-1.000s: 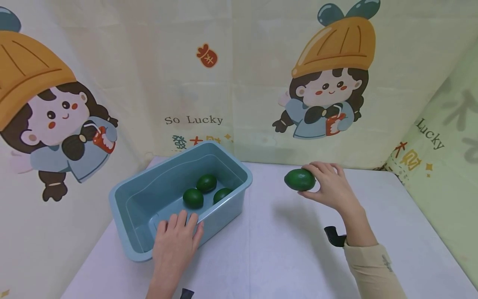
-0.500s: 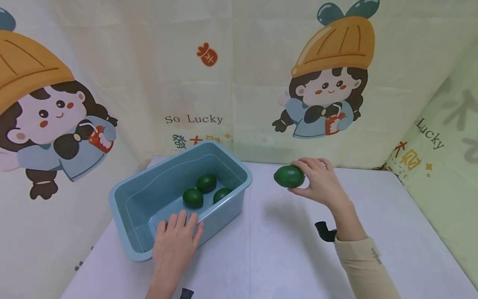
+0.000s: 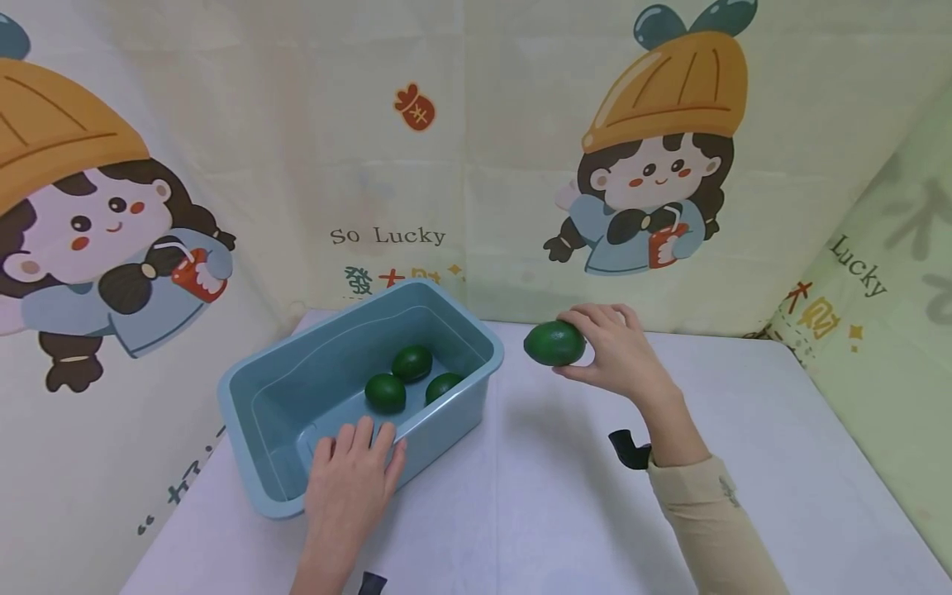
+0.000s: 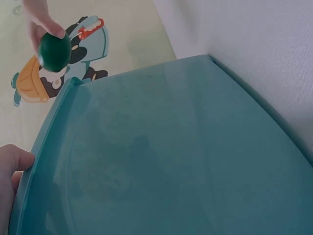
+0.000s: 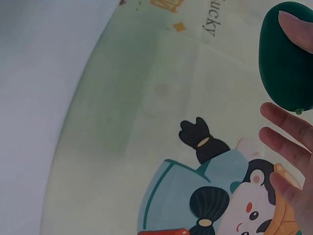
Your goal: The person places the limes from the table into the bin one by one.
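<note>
My right hand (image 3: 613,351) holds a dark green avocado (image 3: 554,343) above the table, right of a blue plastic bin (image 3: 278,504). In the right wrist view, the thumb lies on the avocado (image 5: 281,58), which shows a small stem nub at one end; the remaining fingers are spread. My left hand (image 3: 349,479) grips the near rim of the bin, its fingers over the edge and its thumb on the outside. Inside the bin lie three similar avocados, one at the back (image 3: 411,364), one at the left (image 3: 385,393), and one partly hidden by the near wall (image 3: 442,386).
A white cloth covers the table (image 3: 535,512). Behind it hangs a cream cloth backdrop (image 3: 513,165) printed with cartoon figures and lettering. A black strap end (image 3: 630,450) sticks out beside the right wrist, and another (image 3: 372,583) shows near the left wrist.
My right hand has moved left and slightly toward the back with the avocado, nearer to the bin. The left hand and the bin have stayed in place.
</note>
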A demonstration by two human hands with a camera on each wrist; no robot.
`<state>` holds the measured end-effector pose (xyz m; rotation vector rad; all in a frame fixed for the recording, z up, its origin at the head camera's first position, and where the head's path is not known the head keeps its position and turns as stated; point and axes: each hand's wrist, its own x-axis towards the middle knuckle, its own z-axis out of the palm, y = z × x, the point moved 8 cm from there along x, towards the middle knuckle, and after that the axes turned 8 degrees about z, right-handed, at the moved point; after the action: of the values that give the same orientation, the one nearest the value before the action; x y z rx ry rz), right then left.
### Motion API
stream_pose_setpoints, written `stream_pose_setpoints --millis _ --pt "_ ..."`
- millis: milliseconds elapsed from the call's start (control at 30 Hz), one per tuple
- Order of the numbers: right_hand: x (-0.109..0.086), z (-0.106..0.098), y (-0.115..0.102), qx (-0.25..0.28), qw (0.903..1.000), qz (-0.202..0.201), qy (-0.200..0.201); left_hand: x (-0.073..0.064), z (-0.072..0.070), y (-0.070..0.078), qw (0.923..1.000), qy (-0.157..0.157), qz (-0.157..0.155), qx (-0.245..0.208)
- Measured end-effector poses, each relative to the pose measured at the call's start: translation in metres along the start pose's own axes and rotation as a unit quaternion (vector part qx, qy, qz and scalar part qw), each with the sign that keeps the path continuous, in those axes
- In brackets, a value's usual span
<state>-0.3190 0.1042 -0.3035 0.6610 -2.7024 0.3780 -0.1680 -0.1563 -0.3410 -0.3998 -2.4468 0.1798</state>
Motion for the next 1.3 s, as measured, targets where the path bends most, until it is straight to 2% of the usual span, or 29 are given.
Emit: stream_pose_setpoints --millis 333,833,1133,1300 --pt "0.013 -0.001 -0.014 0.009 0.9999 -0.007 -0.008 0.001 0.002 -0.001 0.9997 -0.025 -0.004 0.005" --pt "0.031 0.001 -0.038 0.011 0.9992 -0.037 -0.007 0.001 0.002 -0.001 0.9998 -0.019 -0.003 0.003" --pt "0.042 -0.001 -0.054 0.011 0.9985 -0.055 -0.001 0.0 0.0 0.0 1.0 -0.002 -0.002 0.001" --pt "0.047 -0.003 -0.064 0.019 0.9974 -0.07 0.002 0.0 0.0 0.001 1.0 -0.006 -0.004 0.002"
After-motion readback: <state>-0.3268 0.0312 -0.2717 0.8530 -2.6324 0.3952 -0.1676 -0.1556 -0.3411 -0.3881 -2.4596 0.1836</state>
